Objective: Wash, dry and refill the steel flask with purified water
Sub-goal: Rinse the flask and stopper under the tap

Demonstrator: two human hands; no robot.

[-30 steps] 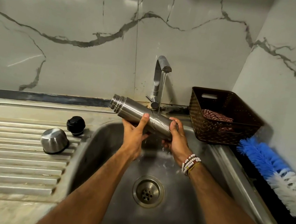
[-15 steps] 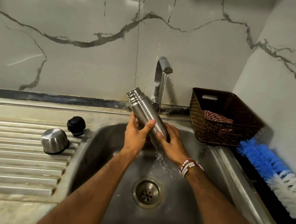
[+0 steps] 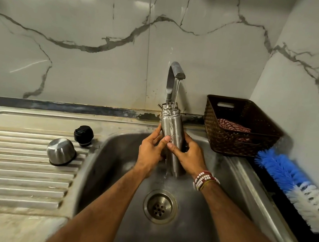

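The steel flask (image 3: 171, 128) stands upright over the sink basin (image 3: 109, 174), its open mouth right under the tap (image 3: 176, 73). Water runs from the spout into the mouth and streams down off the flask's base. My left hand (image 3: 150, 151) grips the flask's lower body from the left, and my right hand (image 3: 189, 156) grips it from the right. The flask's steel cup lid (image 3: 61, 151) lies upside down on the ribbed drainboard. Its black stopper (image 3: 83, 135) sits just behind, by the basin's corner.
A dark woven basket (image 3: 238, 145) holding a striped cloth (image 3: 233, 125) stands right of the tap. A blue and white bottle brush (image 3: 293, 184) lies along the right counter by the side wall. The drain (image 3: 160, 206) sits in the basin floor below my wrists.
The flask went from lying nearly level with its mouth to the left, under the stream, to standing upright with its mouth beneath the spout. Both hands slid lower on its body.
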